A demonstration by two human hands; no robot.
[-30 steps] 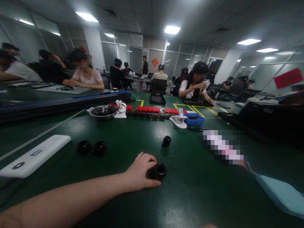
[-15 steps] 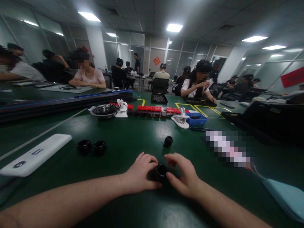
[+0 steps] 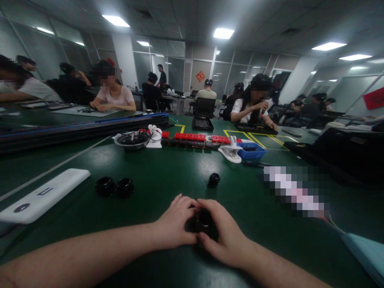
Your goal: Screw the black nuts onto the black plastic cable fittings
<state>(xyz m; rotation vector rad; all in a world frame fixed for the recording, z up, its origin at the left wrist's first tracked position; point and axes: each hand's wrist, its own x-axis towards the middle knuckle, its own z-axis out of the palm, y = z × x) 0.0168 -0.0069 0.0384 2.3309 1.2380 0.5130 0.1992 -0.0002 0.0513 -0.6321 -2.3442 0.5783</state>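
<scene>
Both the left hand (image 3: 177, 222) and the right hand (image 3: 226, 230) curl around a hollow black piece (image 3: 205, 218) between them, over the near middle of the green table (image 3: 162, 172). Each hand has its fingers bent narrow on the far side and its thumb on the near side, holding the piece; how firmly each presses, one cannot tell. The gloss suggests hard, smooth plastic — probably stiff, light and a little slippery, and unlikely to crush. The outer wall looks the best place to hold, with thumb and fingers opposed and the round opening left free. Whether its base touches the table is hidden — the hands and shadow cover it.
</scene>
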